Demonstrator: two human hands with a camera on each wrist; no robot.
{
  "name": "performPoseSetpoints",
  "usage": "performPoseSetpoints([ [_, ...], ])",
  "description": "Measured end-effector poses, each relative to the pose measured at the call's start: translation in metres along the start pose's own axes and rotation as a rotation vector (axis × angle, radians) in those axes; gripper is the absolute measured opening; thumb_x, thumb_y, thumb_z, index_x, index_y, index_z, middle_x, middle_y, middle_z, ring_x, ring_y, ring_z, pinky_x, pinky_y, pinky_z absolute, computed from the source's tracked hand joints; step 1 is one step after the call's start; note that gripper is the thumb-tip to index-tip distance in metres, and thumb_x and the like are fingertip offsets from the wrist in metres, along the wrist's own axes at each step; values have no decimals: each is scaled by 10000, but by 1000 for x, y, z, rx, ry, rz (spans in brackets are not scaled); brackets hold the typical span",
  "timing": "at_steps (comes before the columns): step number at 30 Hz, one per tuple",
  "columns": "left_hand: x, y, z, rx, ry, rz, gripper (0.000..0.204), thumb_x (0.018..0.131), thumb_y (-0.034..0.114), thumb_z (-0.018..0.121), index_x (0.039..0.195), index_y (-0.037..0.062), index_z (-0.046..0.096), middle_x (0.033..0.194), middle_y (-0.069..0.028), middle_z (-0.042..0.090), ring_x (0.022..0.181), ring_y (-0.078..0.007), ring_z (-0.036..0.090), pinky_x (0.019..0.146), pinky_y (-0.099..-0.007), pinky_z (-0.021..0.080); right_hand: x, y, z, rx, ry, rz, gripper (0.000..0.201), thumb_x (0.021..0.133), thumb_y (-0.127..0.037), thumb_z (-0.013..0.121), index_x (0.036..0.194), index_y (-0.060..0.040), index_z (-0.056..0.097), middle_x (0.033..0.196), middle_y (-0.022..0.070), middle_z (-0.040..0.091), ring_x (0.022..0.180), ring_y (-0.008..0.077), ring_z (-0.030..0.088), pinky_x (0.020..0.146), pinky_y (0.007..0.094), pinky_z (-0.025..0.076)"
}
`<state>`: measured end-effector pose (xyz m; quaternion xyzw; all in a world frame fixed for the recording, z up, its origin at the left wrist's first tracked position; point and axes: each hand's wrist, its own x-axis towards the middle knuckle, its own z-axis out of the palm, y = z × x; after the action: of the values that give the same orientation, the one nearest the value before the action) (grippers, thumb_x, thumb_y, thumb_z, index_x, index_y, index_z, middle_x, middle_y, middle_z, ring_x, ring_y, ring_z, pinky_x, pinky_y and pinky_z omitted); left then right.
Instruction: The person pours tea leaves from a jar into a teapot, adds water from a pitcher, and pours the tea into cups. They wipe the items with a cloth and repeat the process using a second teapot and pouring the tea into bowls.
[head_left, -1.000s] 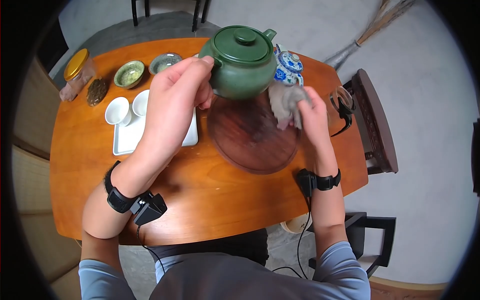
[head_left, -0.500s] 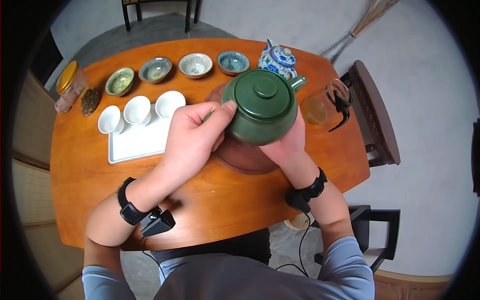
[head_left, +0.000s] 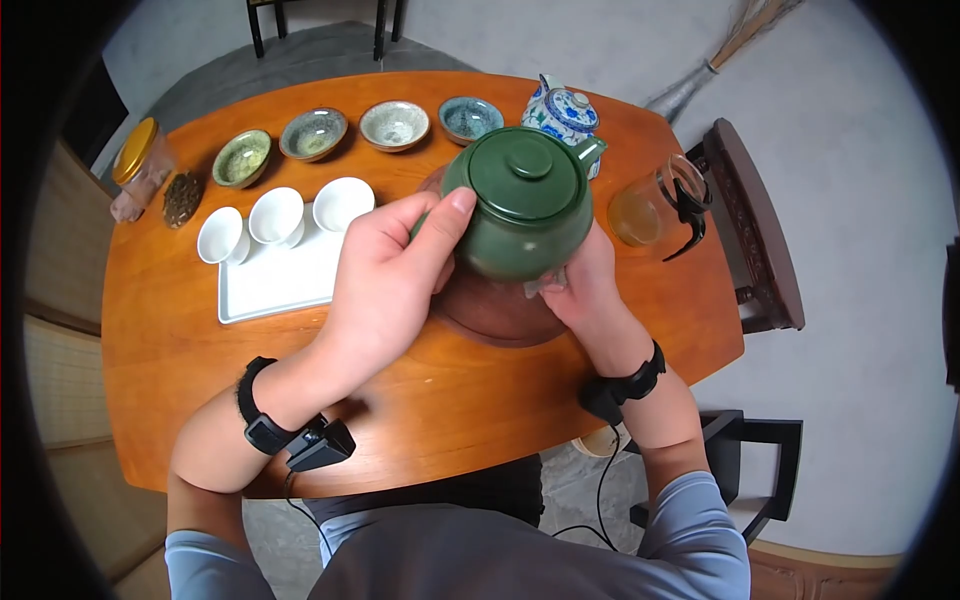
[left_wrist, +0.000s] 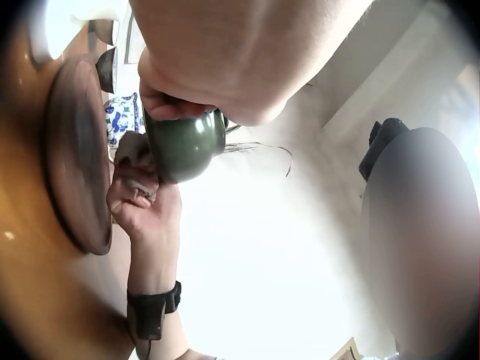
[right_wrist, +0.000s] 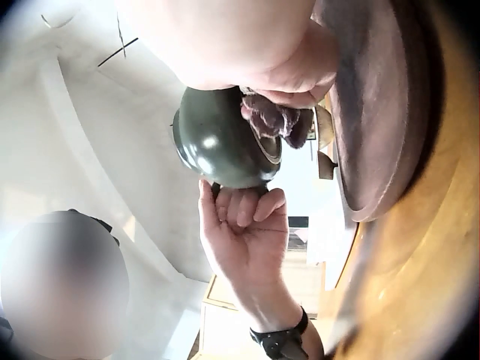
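A dark green lidded teapot point(head_left: 525, 225) is held up over a round dark wooden board point(head_left: 495, 318). My left hand point(head_left: 385, 275) grips its side handle, thumb on top near the lid and fingers curled beneath. Under the pot, my right hand point(head_left: 588, 283) holds a crumpled greyish cloth point(right_wrist: 274, 120) against the base. From above, the pot's body hides most of the cloth and the right fingers. The pot stands nearly level, its spout point(head_left: 592, 150) pointing away to the right.
Three white cups point(head_left: 277, 217) stand at a white tray point(head_left: 275, 290) on the left. Behind is a row of several glazed bowls point(head_left: 395, 125). A blue-and-white teapot point(head_left: 563, 112) stands at the back, a glass pitcher point(head_left: 640, 212) on the right, a gold-lidded jar point(head_left: 140, 160) far left.
The green teapot came lower and nearer to me. My right hand went from beside the pot, cloth in its fingers, to underneath it. Over the last half second the pot has shifted only slightly.
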<state>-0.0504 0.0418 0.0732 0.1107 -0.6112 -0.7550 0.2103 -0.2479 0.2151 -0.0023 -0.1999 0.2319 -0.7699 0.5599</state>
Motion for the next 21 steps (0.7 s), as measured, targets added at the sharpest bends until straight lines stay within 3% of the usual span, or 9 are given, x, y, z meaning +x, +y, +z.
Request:
performPoseSetpoints([
  [1,-2,-3,3,0,-10,28,396,1110,295,594,814,33,617,650,70,485,605,-35,394,541,-250,322,5,8,27,-176,342,-128,385,1120,-350,451,1354,-77,591,1308,135,668,1094,261,714,817,383,623],
  [3,-5,-7,2,-1,-13,57,410,1123,307,566,809,44,592,655,67,469,612,-41,384,549,-253,316,12,18,56,-354,679,-253,391,1129,-342,433,1367,-71,583,1341,134,653,1130,244,700,867,377,610],
  [5,-7,-10,0,81,-66,78,403,1152,315,479,843,69,558,721,10,520,688,-96,481,672,-269,404,16,22,67,-288,543,-537,421,1146,-312,385,1417,-37,552,1418,129,605,1264,217,623,1053,383,528],
  [8,-6,-15,-2,37,-77,91,367,1161,284,442,871,72,522,763,14,470,715,-111,464,690,-278,411,11,32,71,-559,381,-646,408,1145,-221,400,1480,-8,496,1473,126,562,1400,227,518,1170,383,414],
  [12,-5,-19,5,-103,-13,134,375,1152,283,459,873,43,525,747,4,489,728,-99,458,691,-284,413,2,44,80,-1009,505,-722,349,1085,-52,481,1416,13,571,1464,133,562,1417,255,511,1188,391,383],
  [15,-7,-23,4,-1,-12,146,348,1149,262,452,899,35,536,769,-3,498,747,-107,476,711,-290,431,2,37,94,-1547,283,-979,215,965,66,587,1078,-10,753,1348,155,640,1237,226,619,1045,351,484],
  [17,-9,-24,3,33,-28,101,345,1158,260,432,907,45,532,808,1,491,763,-110,476,740,-282,440,3,27,90,-1780,169,-1045,231,836,152,610,870,-17,764,1134,161,707,1079,232,683,944,342,522],
  [18,-9,-25,3,66,-47,60,344,1168,258,412,916,54,529,847,5,483,779,-113,475,769,-274,449,2,21,87,-1781,176,-1039,231,836,152,610,870,-17,764,1134,161,707,1079,232,683,944,342,522],
  [21,-8,-41,4,-50,-104,38,349,1166,267,419,912,55,530,842,7,498,780,-112,488,784,-270,459,6,-4,70,-1586,401,-1067,187,820,145,540,760,17,663,850,107,677,821,213,671,793,309,533],
])
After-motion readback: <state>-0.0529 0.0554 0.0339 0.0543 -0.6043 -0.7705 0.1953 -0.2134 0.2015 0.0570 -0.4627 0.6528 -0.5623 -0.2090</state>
